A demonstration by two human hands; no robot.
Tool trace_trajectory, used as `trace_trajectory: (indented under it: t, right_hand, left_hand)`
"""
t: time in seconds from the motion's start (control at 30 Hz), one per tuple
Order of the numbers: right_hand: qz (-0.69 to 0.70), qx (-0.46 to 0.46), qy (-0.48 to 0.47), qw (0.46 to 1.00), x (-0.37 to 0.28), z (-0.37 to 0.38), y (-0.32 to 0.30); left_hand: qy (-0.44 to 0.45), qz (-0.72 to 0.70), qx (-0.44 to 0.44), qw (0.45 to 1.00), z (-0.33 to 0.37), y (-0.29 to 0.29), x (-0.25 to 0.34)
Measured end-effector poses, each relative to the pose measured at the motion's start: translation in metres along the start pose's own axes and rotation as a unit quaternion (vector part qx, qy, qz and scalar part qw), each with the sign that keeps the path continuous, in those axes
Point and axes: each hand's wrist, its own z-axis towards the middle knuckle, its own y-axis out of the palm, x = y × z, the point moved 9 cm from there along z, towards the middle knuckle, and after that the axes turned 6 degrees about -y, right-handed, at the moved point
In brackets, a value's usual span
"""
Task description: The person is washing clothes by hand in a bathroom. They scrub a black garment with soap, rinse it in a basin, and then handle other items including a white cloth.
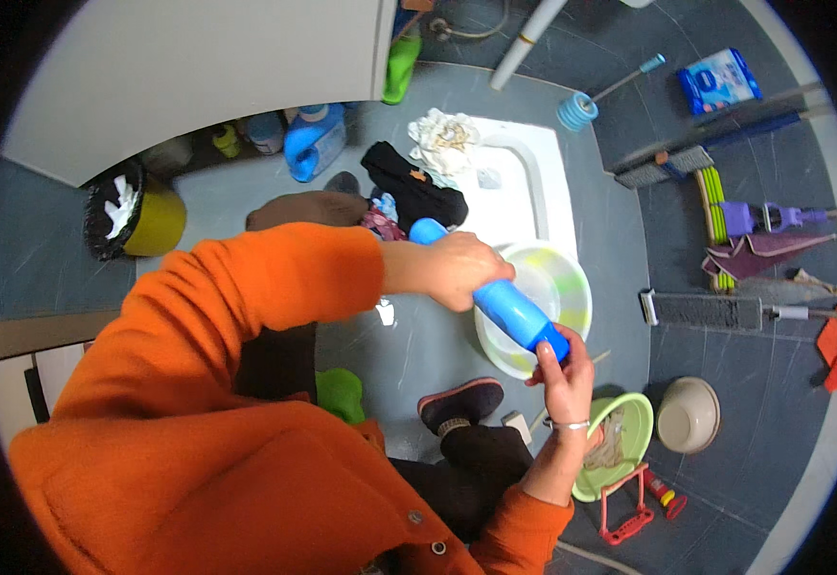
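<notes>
A blue plastic bottle [512, 309] slants over a basin [576, 278] that is white with yellow-green patches. My left hand [464, 270] is wrapped round the bottle's middle. At its lower right end, my right hand [566, 376] pinches the darker blue cap [554, 343]; whether the cap is loose cannot be seen. Left of the basin, a black garment [413, 187] lies on the floor beside a dark red patterned cloth [383, 222]. A crumpled white cloth [442, 139] rests at the edge of the white floor basin [554, 182].
A blue jug [313, 144] and a lined yellow bin [161, 220] stand at the left. To the right are a green bucket [641, 431] with cloth inside, a cream bucket [688, 415] and wall-hung mops [706, 311]. My shoe [461, 402] is near the basin.
</notes>
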Motion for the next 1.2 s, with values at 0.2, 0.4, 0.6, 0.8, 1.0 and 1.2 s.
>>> trace_trajectory:
  t: [0.2, 0.4, 0.6, 0.8, 1.0, 1.2]
  right_hand:
    - [-0.011, 0.022, -0.016, 1.000, -0.006, 0.000, -0.002]
    - [-0.187, 0.042, -0.097, 0.977, -0.017, -0.002, 0.000]
    - [-0.223, 0.036, -0.124, 0.966, -0.035, -0.001, 0.019]
    - [-0.080, 0.076, -0.104, 0.988, -0.021, -0.003, 0.009]
    - [-0.203, 0.021, -0.146, 0.968, -0.031, -0.005, 0.012]
    - [-0.300, 0.022, -0.159, 0.940, -0.033, -0.016, 0.006]
  left_hand:
    - [0.032, 0.011, 0.024, 0.999, 0.003, 0.003, 0.003]
    - [0.058, -0.022, 0.032, 0.998, 0.005, 0.006, 0.028]
    - [0.058, 0.001, -0.023, 0.998, 0.000, 0.020, 0.041]
    - [0.034, -0.038, 0.014, 0.999, 0.009, 0.001, 0.031]
    - [-0.045, -0.093, 0.235, 0.967, 0.000, -0.106, -0.013]
    - [-0.095, -0.001, 0.362, 0.927, -0.051, -0.168, -0.047]
